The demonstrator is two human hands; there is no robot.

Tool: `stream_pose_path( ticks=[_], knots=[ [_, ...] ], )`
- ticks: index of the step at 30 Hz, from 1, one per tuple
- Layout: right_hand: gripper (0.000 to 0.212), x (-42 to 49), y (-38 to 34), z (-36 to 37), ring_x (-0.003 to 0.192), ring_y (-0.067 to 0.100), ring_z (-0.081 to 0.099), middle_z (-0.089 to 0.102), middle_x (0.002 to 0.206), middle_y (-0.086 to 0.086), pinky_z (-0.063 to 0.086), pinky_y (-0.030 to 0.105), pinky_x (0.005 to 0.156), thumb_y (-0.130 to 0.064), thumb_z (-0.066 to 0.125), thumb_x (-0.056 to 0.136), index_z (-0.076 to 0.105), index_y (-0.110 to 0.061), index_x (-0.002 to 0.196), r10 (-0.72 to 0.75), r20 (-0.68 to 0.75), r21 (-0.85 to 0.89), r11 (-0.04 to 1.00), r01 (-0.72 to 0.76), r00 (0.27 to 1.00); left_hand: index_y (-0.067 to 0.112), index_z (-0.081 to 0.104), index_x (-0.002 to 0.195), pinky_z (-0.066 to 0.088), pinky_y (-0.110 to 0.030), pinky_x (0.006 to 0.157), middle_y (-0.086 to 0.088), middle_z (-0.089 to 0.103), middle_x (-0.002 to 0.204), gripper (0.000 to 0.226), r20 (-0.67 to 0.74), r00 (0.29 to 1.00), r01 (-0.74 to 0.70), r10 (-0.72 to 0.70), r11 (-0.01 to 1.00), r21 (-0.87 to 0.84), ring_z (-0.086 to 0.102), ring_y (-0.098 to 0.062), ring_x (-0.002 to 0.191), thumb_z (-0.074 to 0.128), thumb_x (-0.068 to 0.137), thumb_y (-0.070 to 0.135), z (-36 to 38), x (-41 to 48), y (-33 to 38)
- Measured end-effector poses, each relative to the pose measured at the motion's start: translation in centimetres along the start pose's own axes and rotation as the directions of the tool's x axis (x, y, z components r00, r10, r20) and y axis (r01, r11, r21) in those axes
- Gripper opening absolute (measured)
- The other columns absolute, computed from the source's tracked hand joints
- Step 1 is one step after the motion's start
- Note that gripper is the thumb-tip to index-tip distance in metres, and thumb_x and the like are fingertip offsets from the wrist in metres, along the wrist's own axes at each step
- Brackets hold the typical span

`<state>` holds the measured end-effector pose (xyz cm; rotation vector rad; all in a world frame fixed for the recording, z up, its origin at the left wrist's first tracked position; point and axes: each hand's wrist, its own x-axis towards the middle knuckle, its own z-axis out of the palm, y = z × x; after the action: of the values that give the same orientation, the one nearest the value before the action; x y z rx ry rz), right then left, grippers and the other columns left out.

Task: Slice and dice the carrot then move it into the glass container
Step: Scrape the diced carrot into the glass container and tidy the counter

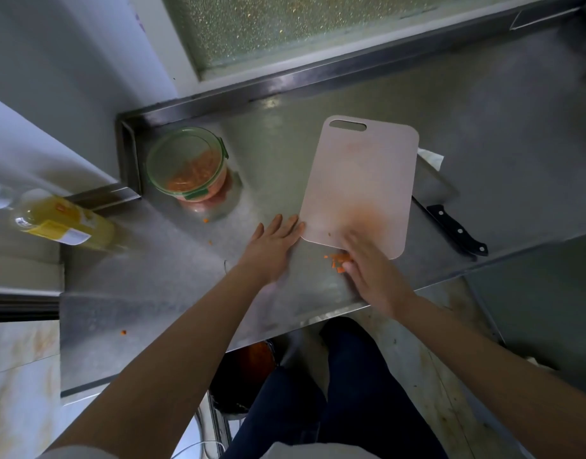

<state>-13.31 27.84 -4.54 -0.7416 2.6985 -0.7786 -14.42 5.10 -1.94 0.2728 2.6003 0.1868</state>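
Hands lie flat and empty, left hand touching the cutting board, right hand beside small orange carrot dice.

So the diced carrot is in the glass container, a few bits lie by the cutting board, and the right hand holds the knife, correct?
Not quite. The head view shows the knife lying on the counter right of the cutting board, in neither hand; the right hand is by the loose carrot bits. The rest holds.
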Motion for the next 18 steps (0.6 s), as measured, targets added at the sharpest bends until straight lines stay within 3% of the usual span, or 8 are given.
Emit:
stream_pose_path(
  ticks=[2,4,6,9,11,14,16,18],
  knots=[
    [0.083,-0.5,1.1,-0.1,0.145,0.014,0.004,0.017,0.157,0.011,-0.001,0.019,0.115,-0.061,0.008,0.092,0.021,-0.002,0.149,0.189,-0.041,-0.051,0.980,-0.191,0.981,0.024,0.000,0.150,0.004,-0.041,0.116,0.006,-0.005,0.158,0.066,-0.014,1.000,-0.002,0.002,1.000,0.005,-0.004,-0.021,0.146,0.030,0.095,0.006,0.1,-0.1,0.0],
    [0.085,-0.6,0.9,1.0,0.143,0.014,-0.006,0.008,0.158,0.013,-0.005,0.024,0.116,-0.060,0.006,0.090,0.013,0.000,0.149,0.233,-0.035,-0.128,0.963,-0.236,0.972,0.024,0.000,0.151,0.003,-0.041,0.116,0.006,-0.006,0.158,0.066,-0.017,1.000,-0.002,0.002,1.000,0.002,-0.004,-0.021,0.146,0.030,0.095,0.006,0.1,-0.1,0.1],
    [0.083,-0.2,-1.0,2.2,0.143,0.019,-0.009,0.004,0.158,0.016,-0.008,0.026,0.116,-0.057,0.008,0.090,0.011,0.002,0.149,0.192,-0.030,-0.132,0.972,-0.195,0.981,0.025,-0.001,0.151,0.003,-0.041,0.117,0.006,-0.006,0.158,0.067,-0.022,1.000,0.001,-0.001,1.000,-0.002,-0.004,-0.021,0.146,0.030,0.094,0.005,0.2,0.0,0.0],
    [0.084,0.1,-4.6,3.7,0.141,0.012,-0.014,-0.002,0.159,0.012,-0.015,0.016,0.111,-0.061,0.005,0.090,0.007,-0.002,0.150,0.006,0.103,-0.025,1.000,-0.004,0.995,0.026,-0.003,0.150,0.002,-0.041,0.116,0.005,-0.007,0.158,0.067,-0.014,1.000,-0.009,0.009,1.000,0.000,-0.005,-0.022,0.146,0.030,0.095,0.007,0.3,0.0,-0.1],
    [0.078,0.5,-5.4,3.5,0.141,0.009,-0.001,0.010,0.158,0.013,-0.010,0.013,0.112,-0.055,0.012,0.093,0.016,-0.001,0.149,-0.055,0.091,0.037,0.998,0.052,0.994,0.026,-0.002,0.150,0.002,-0.040,0.116,0.006,-0.006,0.158,0.066,-0.022,1.000,-0.018,0.018,1.000,-0.007,-0.005,-0.021,0.146,0.031,0.096,0.008,0.2,0.0,-0.3],
    [0.067,2.0,-3.5,2.4,0.143,0.028,0.019,0.027,0.152,0.021,0.004,0.023,0.117,-0.043,0.022,0.098,0.029,0.006,0.144,0.028,-0.051,-0.009,1.000,-0.029,0.998,0.027,0.003,0.150,0.002,-0.038,0.117,0.007,-0.002,0.159,0.063,-0.047,0.999,-0.030,0.028,0.998,-0.050,-0.003,-0.019,0.146,0.028,0.097,0.007,0.4,-0.2,-0.8],
    [0.070,2.6,-2.7,1.9,0.140,0.039,0.027,0.033,0.148,0.026,0.011,0.034,0.117,-0.044,0.015,0.100,0.035,0.010,0.139,0.086,-0.017,-0.103,0.991,-0.088,0.996,0.026,0.004,0.150,0.001,-0.037,0.117,0.007,-0.001,0.159,0.063,-0.056,0.998,-0.042,0.039,0.997,-0.061,-0.003,-0.018,0.146,0.028,0.096,0.006,0.7,-0.3,-1.1],
    [0.075,2.2,-3.5,2.6,0.138,0.040,0.030,0.036,0.145,0.027,0.011,0.033,0.117,-0.045,0.008,0.100,0.039,0.012,0.137,0.007,0.077,-0.135,0.991,0.004,0.997,0.026,0.004,0.151,0.000,-0.036,0.117,0.007,-0.002,0.159,0.065,-0.065,0.997,-0.047,0.043,0.997,-0.062,-0.003,-0.018,0.146,0.030,0.095,0.004,0.8,-0.3,-1.2]
  ],
)
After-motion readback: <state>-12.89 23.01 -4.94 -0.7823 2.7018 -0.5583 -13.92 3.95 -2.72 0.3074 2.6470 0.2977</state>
